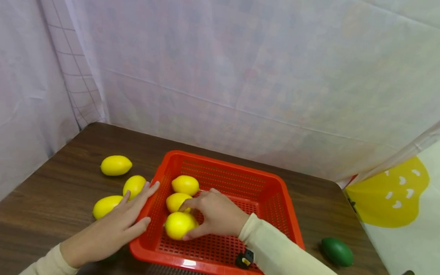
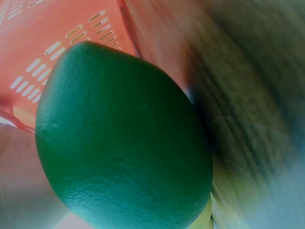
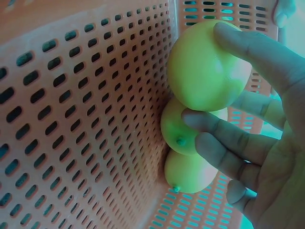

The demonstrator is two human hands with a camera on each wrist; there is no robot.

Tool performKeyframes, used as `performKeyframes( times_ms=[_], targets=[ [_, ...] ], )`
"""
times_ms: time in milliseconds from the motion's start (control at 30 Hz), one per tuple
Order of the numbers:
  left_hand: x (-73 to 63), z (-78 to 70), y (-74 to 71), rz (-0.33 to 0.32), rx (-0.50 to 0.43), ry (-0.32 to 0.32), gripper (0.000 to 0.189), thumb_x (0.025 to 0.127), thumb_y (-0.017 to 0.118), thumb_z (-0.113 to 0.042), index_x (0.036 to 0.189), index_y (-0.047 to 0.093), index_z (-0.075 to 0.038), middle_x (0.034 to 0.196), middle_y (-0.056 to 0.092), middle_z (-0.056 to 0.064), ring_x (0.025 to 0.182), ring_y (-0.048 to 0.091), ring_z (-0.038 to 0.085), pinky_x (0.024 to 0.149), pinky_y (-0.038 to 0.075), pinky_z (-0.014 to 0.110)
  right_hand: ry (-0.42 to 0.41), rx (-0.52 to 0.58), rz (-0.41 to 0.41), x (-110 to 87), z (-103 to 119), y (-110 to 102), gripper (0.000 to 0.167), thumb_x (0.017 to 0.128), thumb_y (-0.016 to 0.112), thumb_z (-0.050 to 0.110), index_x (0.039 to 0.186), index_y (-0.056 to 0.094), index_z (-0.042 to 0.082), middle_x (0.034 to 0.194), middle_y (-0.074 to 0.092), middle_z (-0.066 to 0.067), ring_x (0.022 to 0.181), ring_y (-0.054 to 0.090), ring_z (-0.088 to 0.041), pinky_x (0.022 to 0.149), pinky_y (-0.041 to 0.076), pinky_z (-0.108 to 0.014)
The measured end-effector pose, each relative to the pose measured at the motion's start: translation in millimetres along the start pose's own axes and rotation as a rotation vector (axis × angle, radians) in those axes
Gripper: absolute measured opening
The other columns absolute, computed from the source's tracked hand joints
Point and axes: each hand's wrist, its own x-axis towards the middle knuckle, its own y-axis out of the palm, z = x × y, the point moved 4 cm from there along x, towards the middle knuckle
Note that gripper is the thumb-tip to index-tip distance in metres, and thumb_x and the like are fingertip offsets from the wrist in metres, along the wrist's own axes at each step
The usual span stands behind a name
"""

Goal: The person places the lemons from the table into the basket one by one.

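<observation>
Inside a red plastic basket (image 1: 224,160), three yellow lemons lie in a row along the left wall. My right hand (image 1: 221,214) holds the nearest lemon (image 1: 179,226) between thumb and fingers; in the right wrist view the thumb presses one side of that lemon (image 3: 205,71). Beyond it are the middle lemon (image 1: 175,202) and the far lemon (image 1: 185,185). My left hand (image 1: 118,227) rests with extended fingers against the basket's left rim. A green lime (image 2: 124,143) sits close under that hand in the left wrist view, mostly hidden from the head view.
Left of the basket, on the dark wooden table (image 1: 47,196), are three more lemons: one at the back (image 1: 116,165), one by the rim (image 1: 134,186) and one beside the left hand (image 1: 106,206). Another lime (image 1: 337,251) lies to the right. White curtains (image 1: 244,73) hang behind.
</observation>
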Motion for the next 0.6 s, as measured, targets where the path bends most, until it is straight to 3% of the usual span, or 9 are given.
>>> performKeyframes(
  times_ms=[233,367,600],
  targets=[
    [0.3,-0.8,-1.3,0.010,-0.024,-0.016,0.069,0.109,0.051,-0.034,0.167,0.016,-0.027,0.171,0.014,0.013,0.156,0.012,0.040,0.119,0.003,0.071,-0.049,0.115,-0.013,2.0,-2.5,2.7,0.008,0.093,0.075,0.019,0.101,0.074,0.019,0.081,0.065,0.017,0.065,0.053,0.001,0.071,0.047,-0.019],
    [0.3,-0.5,-0.7,0.013,-0.029,-0.021,0.068,0.109,0.051,-0.035,0.167,0.016,-0.026,0.171,0.014,0.012,0.156,0.013,0.039,0.119,0.003,0.071,-0.066,0.153,0.028,1.4,-3.0,5.1,0.009,0.093,0.075,0.014,0.100,0.074,0.019,0.076,0.063,0.018,0.062,0.053,0.006,0.062,0.047,-0.013],
    [-0.3,-0.5,-0.3,0.016,-0.040,-0.017,0.068,0.109,0.050,-0.034,0.167,0.015,-0.024,0.171,0.013,0.011,0.156,0.011,0.038,0.119,0.000,0.070,-0.081,0.169,0.054,0.2,-1.8,2.8,0.005,0.095,0.075,0.017,0.099,0.074,0.018,0.073,0.063,0.018,0.061,0.055,0.008,0.062,0.047,-0.012]
  ],
)
